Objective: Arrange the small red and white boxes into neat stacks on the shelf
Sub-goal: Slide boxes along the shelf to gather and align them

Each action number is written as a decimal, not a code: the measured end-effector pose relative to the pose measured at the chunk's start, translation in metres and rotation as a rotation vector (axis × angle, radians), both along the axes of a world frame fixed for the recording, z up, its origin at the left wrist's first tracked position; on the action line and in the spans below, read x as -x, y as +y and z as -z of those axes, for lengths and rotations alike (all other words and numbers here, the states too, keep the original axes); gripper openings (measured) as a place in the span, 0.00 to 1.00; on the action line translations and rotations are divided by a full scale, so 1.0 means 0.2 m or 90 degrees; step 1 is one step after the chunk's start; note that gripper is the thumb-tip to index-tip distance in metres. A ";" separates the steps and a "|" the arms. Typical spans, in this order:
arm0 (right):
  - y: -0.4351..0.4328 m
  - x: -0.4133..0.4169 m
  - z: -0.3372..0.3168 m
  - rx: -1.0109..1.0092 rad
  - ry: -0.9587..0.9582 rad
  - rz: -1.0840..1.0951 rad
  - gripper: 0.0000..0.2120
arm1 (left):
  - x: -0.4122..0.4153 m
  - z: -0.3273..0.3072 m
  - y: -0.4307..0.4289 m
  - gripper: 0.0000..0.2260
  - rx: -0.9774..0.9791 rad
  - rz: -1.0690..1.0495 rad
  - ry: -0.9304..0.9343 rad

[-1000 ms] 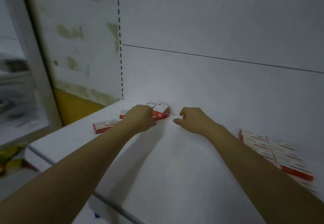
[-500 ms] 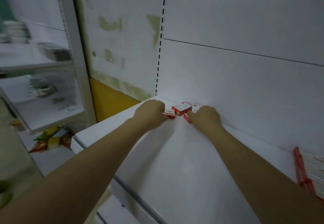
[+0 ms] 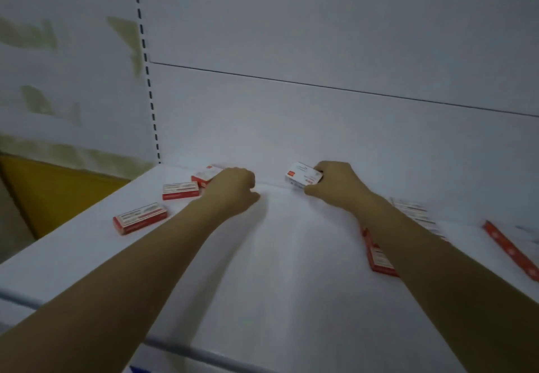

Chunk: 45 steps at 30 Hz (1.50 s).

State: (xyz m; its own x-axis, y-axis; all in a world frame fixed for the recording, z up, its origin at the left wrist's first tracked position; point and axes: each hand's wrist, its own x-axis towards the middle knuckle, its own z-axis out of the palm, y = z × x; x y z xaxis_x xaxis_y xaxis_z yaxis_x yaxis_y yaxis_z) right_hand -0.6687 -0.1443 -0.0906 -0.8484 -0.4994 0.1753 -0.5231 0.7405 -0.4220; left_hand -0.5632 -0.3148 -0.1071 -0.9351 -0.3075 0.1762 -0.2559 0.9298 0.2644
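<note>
Head view — flat boxes (image 3: pixel 140 221), red-sided, white-topped, right hand (image 3: pixel 335 186) gripping a box (image 3: pixel 303 175)

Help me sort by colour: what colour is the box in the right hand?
The box is mostly white with red marks; head view.

Left hand (image 3: pixel 233 190) hides its fingertips and part of the back box (image 3: pixel 204 174). Right hand (image 3: pixel 335 183) covers the held box (image 3: pixel 303 175) in part; its forearm half hides the row of boxes (image 3: pixel 379 260). Box print is blurred
</note>
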 end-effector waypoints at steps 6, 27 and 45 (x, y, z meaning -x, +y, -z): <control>0.53 -0.05 -0.04 -0.007 0.008 0.046 0.19 | 0.06 -0.06 0.39 0.15 0.016 0.071 -0.001; 2.77 -0.39 0.00 -0.079 0.022 0.281 0.19 | 0.19 -0.05 2.59 0.13 -0.029 0.357 0.009; 2.53 0.01 0.00 0.060 0.158 0.031 0.20 | 0.48 0.00 2.48 0.22 -0.160 0.380 0.230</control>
State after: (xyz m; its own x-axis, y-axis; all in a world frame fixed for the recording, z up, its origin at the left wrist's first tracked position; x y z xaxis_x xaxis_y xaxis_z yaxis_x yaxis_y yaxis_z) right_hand -0.6701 0.3621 -0.0915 -0.7961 -0.4313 0.4246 -0.5842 0.7307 -0.3532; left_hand -0.6602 0.1803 -0.1077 -0.8527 0.1625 0.4964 0.4172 0.7837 0.4602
